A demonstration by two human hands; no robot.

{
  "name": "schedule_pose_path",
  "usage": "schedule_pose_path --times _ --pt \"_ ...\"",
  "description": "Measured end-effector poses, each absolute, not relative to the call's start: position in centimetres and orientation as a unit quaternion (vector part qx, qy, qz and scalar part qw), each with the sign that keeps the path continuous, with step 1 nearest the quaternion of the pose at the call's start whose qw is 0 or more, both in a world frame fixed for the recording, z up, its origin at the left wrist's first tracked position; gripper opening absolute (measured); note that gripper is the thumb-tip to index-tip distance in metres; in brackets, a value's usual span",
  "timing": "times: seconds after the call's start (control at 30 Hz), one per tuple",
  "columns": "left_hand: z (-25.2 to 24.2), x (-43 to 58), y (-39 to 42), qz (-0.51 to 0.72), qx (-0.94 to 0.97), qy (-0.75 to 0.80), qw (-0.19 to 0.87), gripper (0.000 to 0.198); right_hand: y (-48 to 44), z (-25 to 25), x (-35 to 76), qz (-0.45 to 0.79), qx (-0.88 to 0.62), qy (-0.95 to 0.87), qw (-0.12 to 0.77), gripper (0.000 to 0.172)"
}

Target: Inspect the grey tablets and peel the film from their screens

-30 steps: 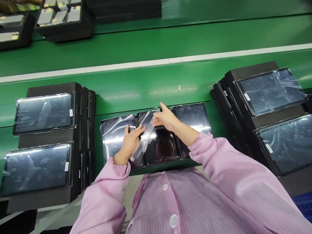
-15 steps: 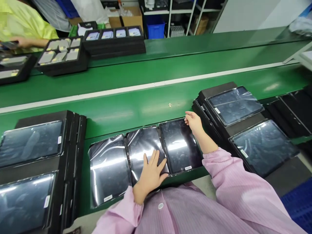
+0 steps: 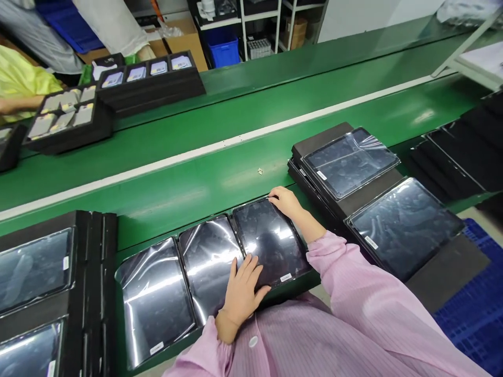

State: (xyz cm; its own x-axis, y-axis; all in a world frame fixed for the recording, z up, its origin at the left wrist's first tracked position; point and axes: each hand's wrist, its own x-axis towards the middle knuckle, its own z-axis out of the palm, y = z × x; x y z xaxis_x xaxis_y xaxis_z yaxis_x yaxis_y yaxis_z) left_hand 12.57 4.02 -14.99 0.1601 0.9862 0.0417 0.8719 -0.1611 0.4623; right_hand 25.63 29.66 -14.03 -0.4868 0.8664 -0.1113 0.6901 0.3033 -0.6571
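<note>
Three dark tablets (image 3: 208, 251) lie side by side along the near edge of the green bench (image 3: 188, 188). The left hand (image 3: 242, 289), open with fingers spread and gripping nothing, lies over the near end of the gap between the middle and rightmost ones. The right hand (image 3: 285, 201) bends its fingers at the rightmost tablet's far edge; whether it pinches anything cannot be told. Black tray stacks (image 3: 369, 192) flank the row, one close beside the right forearm; parts trays (image 3: 157, 88) line the far edge.
</note>
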Motion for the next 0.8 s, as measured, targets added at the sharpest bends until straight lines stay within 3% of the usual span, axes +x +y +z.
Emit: schedule_pose_path --times 0.07,0.17,0.27,0.33,0.4,0.5,0.57,0.7,0.8 --pt "-15.2 12.4 4.4 0.224 0.679 0.663 0.221 0.035 28.9 -13.0 25.7 0.322 -0.484 -0.803 0.128 0.015" --pt "-15.2 12.1 5.2 0.318 0.496 0.742 0.319 0.050 26.2 -10.6 26.5 0.333 -0.462 -0.816 0.103 0.014" --pt "-14.7 11.6 5.7 0.380 0.375 0.756 0.378 0.062 22.0 -7.9 28.9 0.417 -0.362 -0.832 0.049 0.008" --pt "-14.5 11.1 5.6 0.388 0.397 0.723 0.410 0.045 19.6 -7.0 31.1 0.541 -0.219 -0.812 0.010 0.008" --pt "-14.3 10.7 5.3 0.385 0.440 0.686 0.433 0.022 18.2 -7.2 33.3 0.643 -0.154 -0.750 0.037 0.008" --pt "-14.0 10.3 5.1 0.392 0.448 0.674 0.438 0.018 17.8 -9.2 35.9 0.615 -0.312 -0.705 0.167 0.021" --pt "-14.0 10.1 5.6 0.386 0.435 0.689 0.433 0.019 18.0 -10.7 36.9 0.515 -0.390 -0.743 0.173 0.026" --pt "-14.3 9.8 8.5 0.321 0.502 0.704 0.386 0.065 17.8 -12.0 36.7 0.422 -0.388 -0.815 0.089 0.040" --pt "-14.7 9.3 10.8 0.247 0.594 0.699 0.312 0.078 17.8 -11.9 34.8 0.410 -0.481 -0.771 0.076 0.047"
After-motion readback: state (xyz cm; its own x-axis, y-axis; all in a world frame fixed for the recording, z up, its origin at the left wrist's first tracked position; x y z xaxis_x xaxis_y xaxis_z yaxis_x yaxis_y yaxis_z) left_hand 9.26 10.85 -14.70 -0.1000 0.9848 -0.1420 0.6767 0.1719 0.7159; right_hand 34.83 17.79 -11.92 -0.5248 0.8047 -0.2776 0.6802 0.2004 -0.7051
